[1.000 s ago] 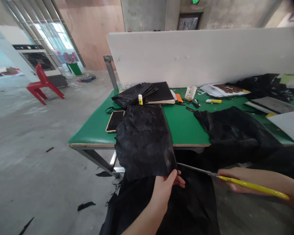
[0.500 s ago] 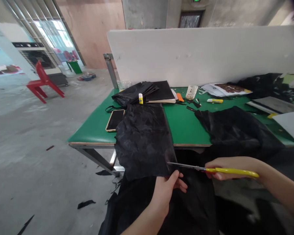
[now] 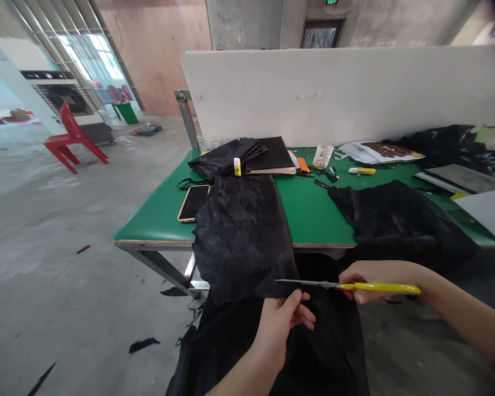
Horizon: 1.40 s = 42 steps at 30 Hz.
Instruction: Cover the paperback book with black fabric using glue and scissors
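Observation:
A crinkled black sheet [image 3: 247, 236] hangs over the front edge of the green table [image 3: 157, 212], its left side ragged. My left hand [image 3: 286, 316] pinches the sheet's lower right corner between thumb and fingers. My right hand [image 3: 365, 280] is closed round the yellow handles of the scissors [image 3: 379, 287]. Their blades point left and lie across the sheet's lower right part, just above my left thumb; they look nearly closed. More black material [image 3: 309, 357] lies beneath my left hand.
A phone [image 3: 194, 203] lies left of the sheet, an upright glue stick [image 3: 237, 166] at its top. Behind are a black book [image 3: 272, 154], an orange item [image 3: 302, 164] and a plastic cup [image 3: 323, 157]. Black cloth [image 3: 400, 214] drapes at right; a white board [image 3: 334, 99] stands behind.
My right hand and the scissors have moved left, so the blades reach further across the sheet's corner, and the blades look more closed. My left hand has barely moved.

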Motion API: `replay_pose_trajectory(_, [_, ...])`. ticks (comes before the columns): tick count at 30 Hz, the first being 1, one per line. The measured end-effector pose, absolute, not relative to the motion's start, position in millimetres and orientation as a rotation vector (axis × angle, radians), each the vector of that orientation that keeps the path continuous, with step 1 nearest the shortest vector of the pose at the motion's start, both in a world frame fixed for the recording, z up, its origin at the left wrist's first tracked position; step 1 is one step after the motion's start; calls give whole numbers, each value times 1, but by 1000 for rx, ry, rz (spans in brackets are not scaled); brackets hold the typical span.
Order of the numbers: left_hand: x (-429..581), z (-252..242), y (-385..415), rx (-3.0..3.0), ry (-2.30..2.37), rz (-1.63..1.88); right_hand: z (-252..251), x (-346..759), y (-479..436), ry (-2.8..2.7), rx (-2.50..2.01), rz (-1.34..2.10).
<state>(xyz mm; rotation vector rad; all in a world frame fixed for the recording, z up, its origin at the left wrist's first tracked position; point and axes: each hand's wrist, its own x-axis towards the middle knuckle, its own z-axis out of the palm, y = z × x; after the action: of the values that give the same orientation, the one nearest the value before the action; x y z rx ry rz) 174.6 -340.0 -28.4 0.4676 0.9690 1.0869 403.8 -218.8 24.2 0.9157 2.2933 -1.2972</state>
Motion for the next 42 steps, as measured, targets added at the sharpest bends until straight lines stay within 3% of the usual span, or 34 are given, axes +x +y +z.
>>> replay_pose_trajectory(13, [173,-30,-339,429,957,1028,13,410,-215,2123,1135,-1345])
replay_pose_trajectory(22, [169,-30,-343,506,933,1002,26,409,-224,2283,839,-1411])
replay_pose_trajectory(42, [167,-34,-342,521,917,987,7,374,-212,2219,878,-1374])
